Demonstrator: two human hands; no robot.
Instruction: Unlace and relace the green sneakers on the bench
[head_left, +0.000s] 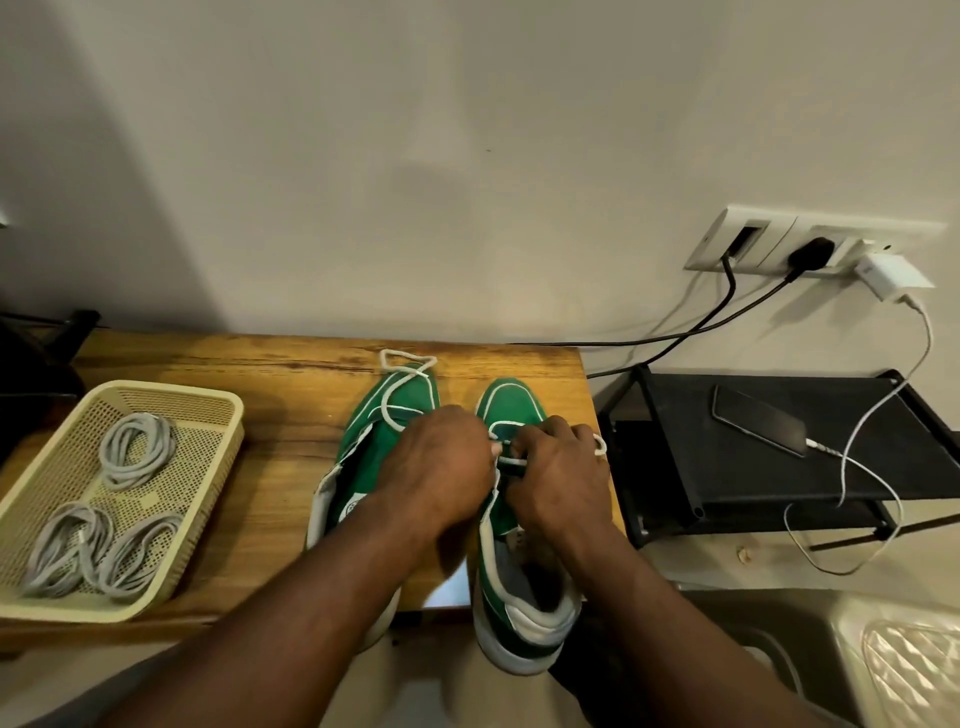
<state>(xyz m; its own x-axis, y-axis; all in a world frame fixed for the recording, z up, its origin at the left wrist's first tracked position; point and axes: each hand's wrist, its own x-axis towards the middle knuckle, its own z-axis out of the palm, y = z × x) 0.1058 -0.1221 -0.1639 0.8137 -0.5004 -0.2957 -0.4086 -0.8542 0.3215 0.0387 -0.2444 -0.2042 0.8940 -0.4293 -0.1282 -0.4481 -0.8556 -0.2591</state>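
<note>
Where the two hands meet, over the eyelet area of the right green sneaker (511, 587), the white lace (511, 459) runs between them. The left hand (441, 465) reaches across the left green sneaker (363, 447), and its fingers (480, 441) are curled, pinching the lace. The right hand (563, 470) lies just beside it, fingers (543, 434) curled round the same lace; a short loop shows at that hand's outer edge. Both sneakers stand side by side on the wooden bench (234, 374), toes to the wall, heels overhanging the near edge. The uppers are green with white trim and white soles. One lace bar crosses the right sneaker's eyelets nearest the toe; the eyelets under the hands are hidden. A second lace (400, 364) lies loose across the left sneaker's toe and onto the bench. A cream basket (176, 389) holding grey coiled cords (135, 449) sits well to the left.
</note>
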